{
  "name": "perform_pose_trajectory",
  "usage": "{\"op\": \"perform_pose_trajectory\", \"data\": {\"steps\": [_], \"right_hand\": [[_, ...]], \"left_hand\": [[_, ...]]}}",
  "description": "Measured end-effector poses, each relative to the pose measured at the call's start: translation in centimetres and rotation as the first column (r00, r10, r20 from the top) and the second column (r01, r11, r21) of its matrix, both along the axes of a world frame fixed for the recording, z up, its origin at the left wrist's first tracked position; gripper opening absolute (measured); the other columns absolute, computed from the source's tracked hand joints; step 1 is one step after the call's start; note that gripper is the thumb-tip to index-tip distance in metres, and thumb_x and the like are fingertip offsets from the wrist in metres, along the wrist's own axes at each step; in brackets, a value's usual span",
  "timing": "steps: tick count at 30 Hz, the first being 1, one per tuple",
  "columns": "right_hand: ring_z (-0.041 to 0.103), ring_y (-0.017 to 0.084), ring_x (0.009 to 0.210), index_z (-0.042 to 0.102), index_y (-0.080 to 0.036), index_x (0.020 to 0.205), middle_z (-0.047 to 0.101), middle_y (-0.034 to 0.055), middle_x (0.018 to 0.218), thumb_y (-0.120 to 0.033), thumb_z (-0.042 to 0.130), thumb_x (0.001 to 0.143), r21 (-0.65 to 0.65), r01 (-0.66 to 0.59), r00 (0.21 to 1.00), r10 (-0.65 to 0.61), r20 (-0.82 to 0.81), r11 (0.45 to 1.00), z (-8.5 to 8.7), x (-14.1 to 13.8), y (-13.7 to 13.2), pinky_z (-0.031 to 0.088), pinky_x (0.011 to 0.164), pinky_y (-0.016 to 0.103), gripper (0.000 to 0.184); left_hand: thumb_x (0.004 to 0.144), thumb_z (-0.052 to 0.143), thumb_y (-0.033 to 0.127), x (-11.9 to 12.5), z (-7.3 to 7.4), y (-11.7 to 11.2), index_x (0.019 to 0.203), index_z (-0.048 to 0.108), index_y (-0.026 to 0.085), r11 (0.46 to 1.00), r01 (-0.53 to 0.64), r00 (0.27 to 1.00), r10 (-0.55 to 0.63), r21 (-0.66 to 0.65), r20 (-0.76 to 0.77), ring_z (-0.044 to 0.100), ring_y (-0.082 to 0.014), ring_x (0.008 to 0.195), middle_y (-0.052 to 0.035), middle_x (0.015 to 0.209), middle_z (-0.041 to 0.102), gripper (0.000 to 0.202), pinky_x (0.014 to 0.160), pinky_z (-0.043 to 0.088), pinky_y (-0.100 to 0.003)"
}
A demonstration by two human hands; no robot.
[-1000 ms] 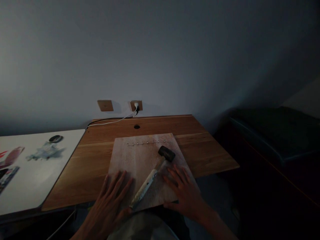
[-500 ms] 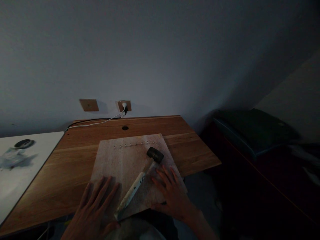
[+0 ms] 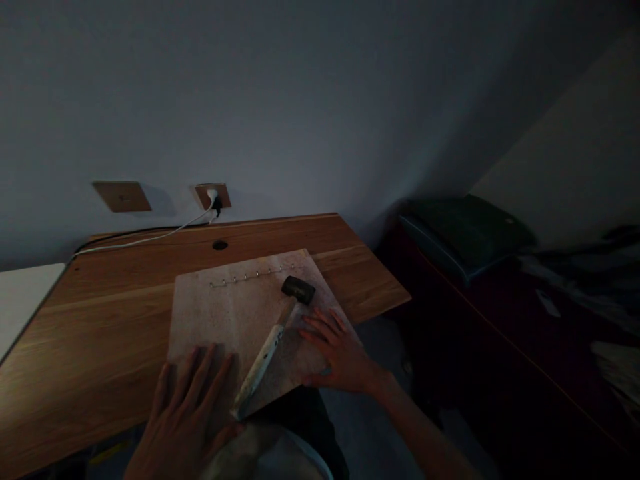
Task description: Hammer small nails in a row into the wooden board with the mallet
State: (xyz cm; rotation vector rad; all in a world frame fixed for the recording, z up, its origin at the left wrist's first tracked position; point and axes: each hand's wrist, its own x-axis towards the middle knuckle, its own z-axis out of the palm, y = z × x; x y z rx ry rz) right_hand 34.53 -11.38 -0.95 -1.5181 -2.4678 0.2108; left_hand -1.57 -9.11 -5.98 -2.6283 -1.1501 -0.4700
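A flat, pale board point(image 3: 210, 317) lies on the wooden desk, its near edge reaching past the desk's front. Along its far side runs a row of several small metal nails or hooks point(image 3: 247, 276). A hammer point(image 3: 263, 360) with a dark head and a worn, light-coloured handle rests diagonally on the board. My left hand point(image 3: 183, 413) lies flat with fingers spread over the board's near left part. On the right, my right hand point(image 3: 337, 353) is spread on the board beside the hammer head. Neither hand grips the hammer.
The wooden desk point(image 3: 115, 320) stands against a wall with two outlet plates; a white plug point(image 3: 213, 195) sits in one, its cables running left. A white surface point(image 3: 27, 293) adjoins at left. A dark green cushion point(image 3: 470, 230) lies on a dark red bed point(image 3: 480, 360) at right.
The view has turned to the right, so the desk and board appear shifted left. Both hands stay spread on the board, and the hammer lies as before.
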Motion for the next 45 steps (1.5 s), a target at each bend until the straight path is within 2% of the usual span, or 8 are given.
{"op": "perform_pose_trajectory", "data": {"steps": [5,11,16,21,24,32,39,45], "right_hand": [[0.030,0.031,0.152,0.047,-0.026,0.152,0.047,0.0088,0.159,-0.064,0.052,0.096,-0.032,0.009,0.995,-0.012,-0.095,0.999,-0.4,3.6,0.8,0.016,0.125,0.058,0.068],[0.031,0.031,0.151,0.049,-0.021,0.150,0.042,0.0142,0.160,-0.056,0.053,0.098,0.148,0.133,0.990,-0.138,0.021,0.980,-1.8,8.7,1.7,0.032,0.121,0.053,0.063],[0.032,0.032,0.151,0.046,-0.019,0.152,0.047,0.0169,0.155,-0.052,0.044,0.102,0.182,0.197,0.969,-0.219,0.110,0.963,-2.0,14.1,2.3,0.029,0.122,0.055,0.060],[0.032,0.033,0.151,0.035,-0.029,0.159,0.045,0.0099,0.160,-0.056,0.036,0.103,0.142,0.269,0.937,-0.293,0.189,0.953,-1.4,19.7,2.3,0.028,0.120,0.059,0.061],[0.032,0.032,0.151,0.029,-0.033,0.161,0.041,0.0070,0.163,-0.058,0.030,0.104,0.113,0.323,0.912,-0.341,0.226,0.939,-1.4,21.9,2.5,0.030,0.119,0.059,0.062],[0.024,0.031,0.155,0.027,-0.031,0.162,0.034,0.0066,0.166,-0.056,0.024,0.104,0.093,0.387,0.890,-0.399,0.220,0.917,-2.8,22.7,2.7,0.024,0.122,0.058,0.063],[0.048,0.029,0.140,0.049,-0.032,0.148,0.054,0.0074,0.151,-0.057,0.040,0.101,0.121,0.375,0.908,-0.390,0.149,0.919,-1.3,22.5,3.5,0.039,0.115,0.051,0.054],[0.055,0.036,0.128,0.058,-0.015,0.138,0.056,0.0205,0.139,-0.048,0.045,0.101,0.232,0.555,0.808,-0.583,0.078,0.799,-2.2,23.0,5.1,0.046,0.108,0.053,0.051]], "left_hand": [[0.089,0.046,0.074,3.6,0.4,0.1,0.155,0.042,0.023,0.999,-0.019,0.999,0.018,0.033,0.035,0.026,-0.0411,0.151,-0.0147,0.162,0.036,0.083,0.118,0.018,-0.068],[0.090,0.045,0.076,9.7,0.9,0.6,0.151,0.048,0.020,0.999,-0.035,0.997,0.034,0.013,0.067,0.028,-0.0434,0.149,-0.0188,0.159,0.040,0.083,0.118,0.019,-0.070],[0.094,0.043,0.071,16.0,1.3,1.5,0.150,0.049,0.016,1.000,0.003,0.992,-0.001,-0.018,0.129,0.030,-0.0443,0.149,-0.0230,0.160,0.037,0.079,0.117,0.020,-0.073],[0.096,0.046,0.062,22.0,1.3,2.4,0.151,0.047,0.018,0.999,0.019,0.973,-0.008,-0.047,0.231,0.028,-0.0435,0.150,-0.0217,0.161,0.035,0.071,0.118,0.020,-0.072],[0.097,0.047,0.060,24.4,1.3,2.5,0.150,0.048,0.018,0.998,0.021,0.965,-0.005,-0.056,0.263,0.026,-0.0443,0.150,-0.0206,0.162,0.034,0.068,0.117,0.020,-0.073],[0.099,0.043,0.060,25.3,1.3,2.6,0.151,0.046,0.019,0.995,0.045,0.965,-0.020,-0.087,0.261,0.024,-0.0421,0.152,-0.0195,0.161,0.035,0.066,0.117,0.022,-0.073],[0.102,0.037,0.057,24.7,2.8,5.8,0.147,0.052,0.017,0.987,0.067,0.980,-0.037,-0.149,0.196,0.024,-0.0395,0.152,-0.0187,0.162,0.036,0.062,0.120,0.019,-0.069],[0.102,0.034,0.059,24.8,3.9,8.8,0.149,0.050,0.019,0.976,0.140,0.980,-0.113,-0.168,0.161,0.025,-0.0381,0.152,-0.0182,0.162,0.035,0.064,0.121,0.018,-0.067]]}}
